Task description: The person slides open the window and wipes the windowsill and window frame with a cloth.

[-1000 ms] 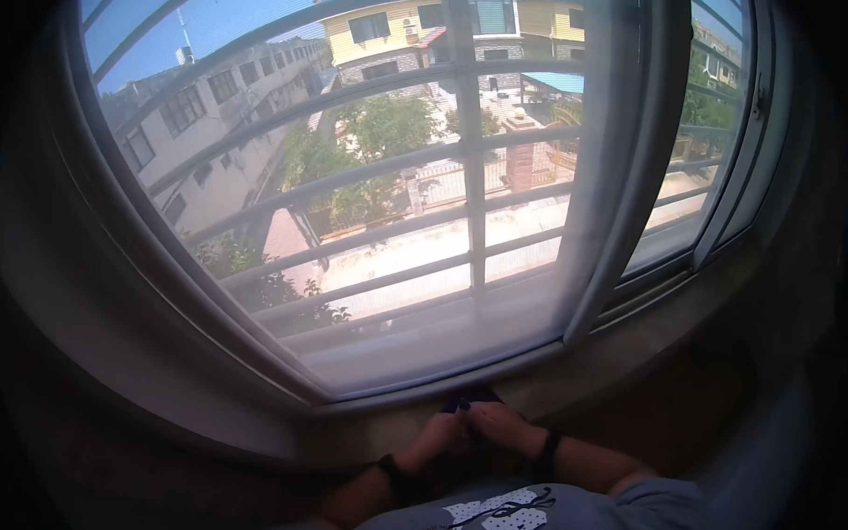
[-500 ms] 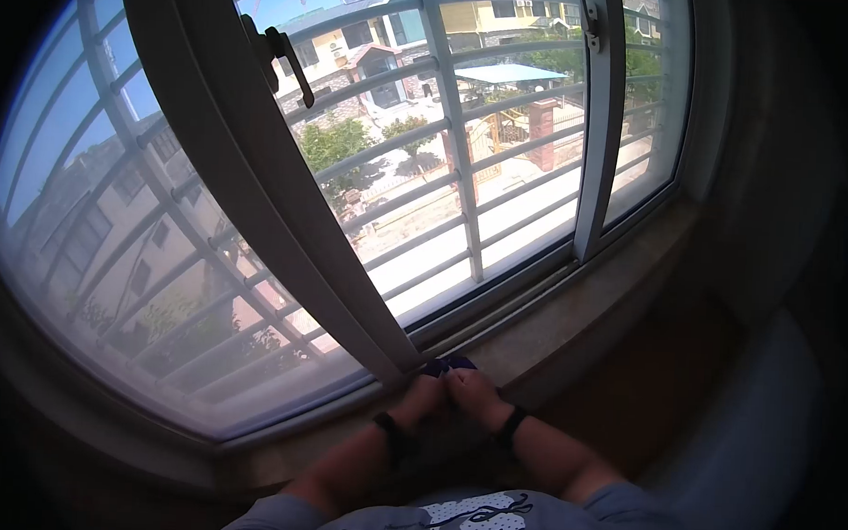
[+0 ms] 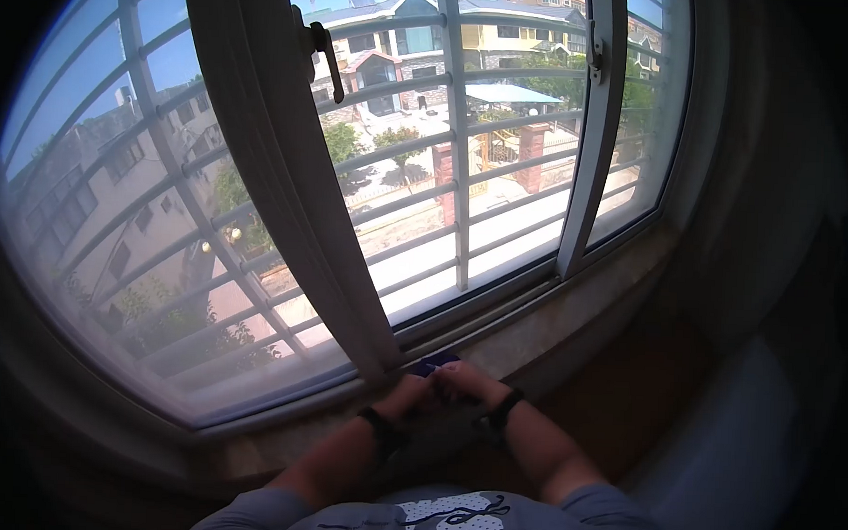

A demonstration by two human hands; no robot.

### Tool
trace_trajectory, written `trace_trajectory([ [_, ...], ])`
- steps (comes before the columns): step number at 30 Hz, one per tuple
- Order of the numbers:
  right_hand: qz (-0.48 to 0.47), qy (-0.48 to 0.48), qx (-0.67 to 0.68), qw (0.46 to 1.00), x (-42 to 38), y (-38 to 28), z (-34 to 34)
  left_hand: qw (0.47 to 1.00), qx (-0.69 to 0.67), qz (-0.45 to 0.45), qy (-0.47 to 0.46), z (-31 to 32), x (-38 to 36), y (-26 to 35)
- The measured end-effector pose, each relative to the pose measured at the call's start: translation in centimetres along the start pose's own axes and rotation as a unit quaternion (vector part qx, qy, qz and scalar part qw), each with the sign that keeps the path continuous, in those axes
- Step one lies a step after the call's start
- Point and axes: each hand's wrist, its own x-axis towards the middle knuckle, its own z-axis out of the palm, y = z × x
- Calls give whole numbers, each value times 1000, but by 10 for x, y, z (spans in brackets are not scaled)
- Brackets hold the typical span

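Observation:
Over the inner window sill, my left hand (image 3: 406, 393) and my right hand (image 3: 467, 382) meet with fingers closed. A small dark purple thing (image 3: 434, 363) shows just beyond the fingertips, against the sill; its kind is too dim to tell. Something thin and pale pokes up between the hands, also too small to name. Both hands touch around this spot, and my fingers hide most of what they grip. Each wrist wears a black band.
The stone sill (image 3: 572, 317) runs below a sliding window with a wide grey frame (image 3: 282, 185) and a dark handle (image 3: 330, 64). White bars (image 3: 456, 145) cross outside the glass. A brown surface (image 3: 587, 411) lies at lower right.
The view has tilted up and shifted, so the window frame appears farther right at its top. My hands stay together at the sill, with the purple thing still at the fingertips.

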Motion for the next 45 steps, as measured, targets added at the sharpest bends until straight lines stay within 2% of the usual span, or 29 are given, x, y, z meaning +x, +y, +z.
trace_trajectory([
  [2,41,-48,19,998,16,4,14,999,34,-37,0,-9,-43,22],
  [4,74,-52,20,996,18,-9,45,999,-27,-23,4,-24,-82,22],
  [5,92,-54,18,994,18,-18,62,998,-61,-15,6,-34,-95,15],
  [8,120,-90,-25,988,21,-46,118,999,41,10,30,-79,-99,-46],
  [9,106,-115,-30,987,31,-44,137,998,51,23,32,-95,-103,-68],
  [10,92,-139,-34,985,41,-40,156,999,22,44,24,-110,-114,-86],
  [12,86,-173,-50,980,57,-40,194,996,-68,29,40,-133,-133,-109],
  [14,94,-189,-76,974,71,-46,229,978,-183,-40,89,-151,-167,-115],
  [18,99,-210,-143,962,88,-60,287,982,-153,-16,113,-184,-206,-148],
  [21,98,-168,-138,971,97,-53,315,985,-123,-45,109,-200,-218,-159],
  [24,57,-137,-121,981,90,-48,316,978,-182,-54,89,-197,-222,-157],
  [28,77,-53,-24,995,70,-40,305,985,-150,7,87,-187,-213,-149],
  [31,65,2,-10,998,61,-23,289,990,-127,22,60,-182,-206,-133],
  [34,23,14,-76,997,49,-17,268,987,-148,60,9,-171,-179,-137],
  [37,2,59,-99,993,42,-16,249,991,-130,25,5,-154,-160,-123],
  [40,-21,97,-169,981,27,-19,231,990,-138,28,0,-134,-152,-105],
  [43,-135,188,-396,889,14,-14,212,990,-136,31,-28,-116,-141,-90],
  [45,-70,179,-453,870,-3,-25,205,998,-53,35,-20,-102,-131,-82],
])
